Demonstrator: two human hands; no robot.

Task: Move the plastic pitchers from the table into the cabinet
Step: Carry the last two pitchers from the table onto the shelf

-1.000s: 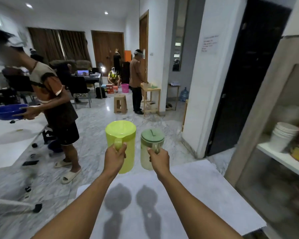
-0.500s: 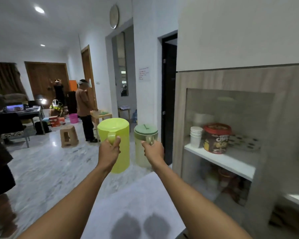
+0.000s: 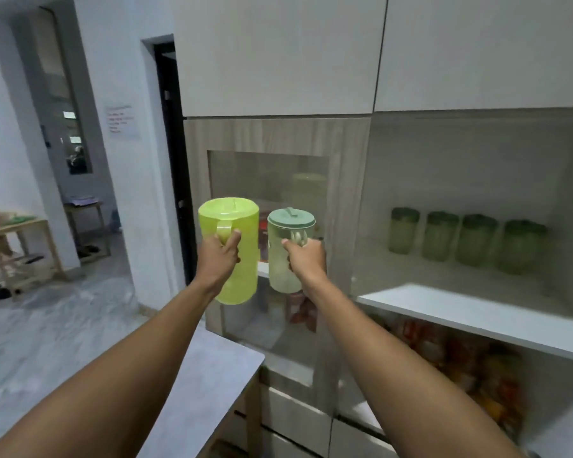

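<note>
My left hand (image 3: 219, 256) grips the handle of a bright lime-green plastic pitcher (image 3: 242, 233) with a matching lid. My right hand (image 3: 306, 261) grips the handle of a smaller pale pitcher (image 3: 283, 259) with a sage-green lid. Both pitchers hang upright at chest height, side by side, in front of the cabinet (image 3: 344, 153). They are level with the cabinet's glass-fronted left section. To the right, an open niche holds several green-lidded pitchers (image 3: 465, 238) in a row on a white shelf (image 3: 470, 312).
A grey tabletop corner (image 3: 209, 375) lies below my left forearm. White upper cabinet doors (image 3: 278, 51) are closed. A dark doorway (image 3: 171, 153) stands left of the cabinet. Packets fill the lower shelf (image 3: 460, 358). A wooden bench (image 3: 30, 246) stands on the marble floor at far left.
My view has swung right from the room toward the cabinet. Both pitchers stay held out in front of me and now sit close to the cabinet's front.
</note>
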